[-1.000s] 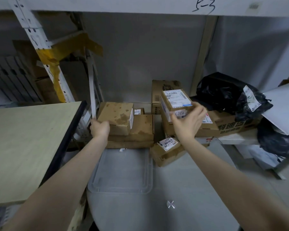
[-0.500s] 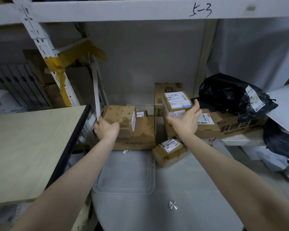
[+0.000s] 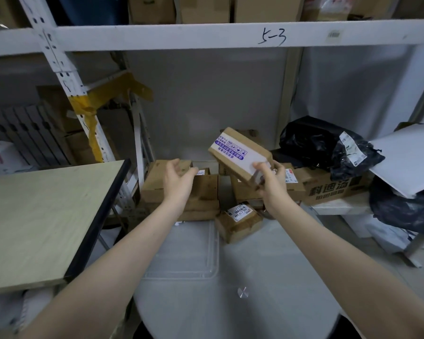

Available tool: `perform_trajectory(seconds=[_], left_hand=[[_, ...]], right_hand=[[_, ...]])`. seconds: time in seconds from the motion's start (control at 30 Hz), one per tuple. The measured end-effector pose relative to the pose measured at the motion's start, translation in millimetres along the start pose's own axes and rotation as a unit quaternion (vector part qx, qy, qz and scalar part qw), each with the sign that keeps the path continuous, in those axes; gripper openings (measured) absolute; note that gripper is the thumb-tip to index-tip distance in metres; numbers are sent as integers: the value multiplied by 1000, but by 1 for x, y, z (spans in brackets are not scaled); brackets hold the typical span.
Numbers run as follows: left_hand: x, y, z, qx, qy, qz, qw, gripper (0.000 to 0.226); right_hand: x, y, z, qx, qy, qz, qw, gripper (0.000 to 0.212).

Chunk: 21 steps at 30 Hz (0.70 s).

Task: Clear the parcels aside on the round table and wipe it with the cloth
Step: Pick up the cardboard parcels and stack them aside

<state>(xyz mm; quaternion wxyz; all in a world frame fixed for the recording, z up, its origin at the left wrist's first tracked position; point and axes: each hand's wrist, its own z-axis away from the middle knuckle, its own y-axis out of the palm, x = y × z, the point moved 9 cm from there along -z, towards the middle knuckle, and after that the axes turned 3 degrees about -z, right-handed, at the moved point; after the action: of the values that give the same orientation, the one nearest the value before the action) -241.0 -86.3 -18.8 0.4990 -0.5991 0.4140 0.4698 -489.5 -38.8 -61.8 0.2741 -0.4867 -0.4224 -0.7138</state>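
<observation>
Jutting up-left from the right hand [image 3: 272, 186], the parcel [image 3: 238, 152] tilts (held aloft).

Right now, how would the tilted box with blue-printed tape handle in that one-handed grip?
Probably light: the right hand alone holds the taped box aloft by one end. Likely stiff: its cardboard edges look square. The glossy tape might slip.

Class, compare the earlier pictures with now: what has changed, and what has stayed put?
The right hand has lifted the taped box and tilted it. The left hand has let go of the stained box and hovers open. The small parcel and black bag stayed.
</observation>
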Motion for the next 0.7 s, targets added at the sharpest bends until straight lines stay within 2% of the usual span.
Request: perform_trajectory(seconds=[0.1, 0.13, 0.2, 0.33, 0.47, 0.57, 0.7], left_hand=[[0, 18, 13, 63, -44, 58, 995, 47], [-1, 24, 17, 87, -54, 76, 992, 39], [-3, 33, 23, 119, -64, 92, 987, 28], [-2, 32, 29, 116, -74, 98, 986, 27], [5, 26, 30, 119, -84, 92, 985, 18], [16, 16, 29, 111, -114, 68, 985, 36], [34, 8, 39, 154, -172, 33, 972, 62]], right_hand=[[-9, 1, 13, 57, 94, -136, 985, 46], [-11, 3, 19, 79, 125, -169, 975, 41], [-15, 5, 29, 109, 171, -187, 961, 48], [-30, 2, 41, 114, 234, -149, 954, 69], [-41, -1, 48, 119, 287, -114, 944, 70], [-53, -4, 59, 145, 338, -52, 929, 69], [-63, -2, 68, 164, 358, -5, 919, 70]])
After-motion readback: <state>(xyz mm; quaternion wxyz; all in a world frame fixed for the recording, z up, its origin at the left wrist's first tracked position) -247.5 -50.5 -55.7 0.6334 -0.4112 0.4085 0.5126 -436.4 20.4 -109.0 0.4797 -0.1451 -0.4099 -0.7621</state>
